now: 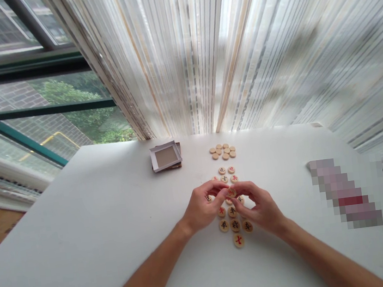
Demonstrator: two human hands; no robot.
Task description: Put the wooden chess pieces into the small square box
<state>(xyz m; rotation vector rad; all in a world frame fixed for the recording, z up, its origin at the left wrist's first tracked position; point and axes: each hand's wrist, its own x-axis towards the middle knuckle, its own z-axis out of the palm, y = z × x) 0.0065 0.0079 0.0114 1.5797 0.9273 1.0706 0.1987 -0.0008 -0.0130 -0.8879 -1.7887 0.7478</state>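
Between the fingertips of both hands is a round wooden Chinese chess piece (231, 193) with a red character, held up over the table. My left hand (204, 203) pinches it from the left. From the other side my right hand (257, 205) closes on it with thumb and fingers. Under and around the hands lie several face-up pieces in red and black, among them a black-lettered piece (235, 225) and a red-lettered piece (239, 240) nearest me. My hands partly hide some of them.
Several blank-side-up pieces (225, 156) lie in a cluster farther back. An open shallow box (166, 158) sits at the back left of the white table (118, 231). A blurred-out long object (347, 194) lies on the right. A striped curtain (182, 70) hangs behind the table.
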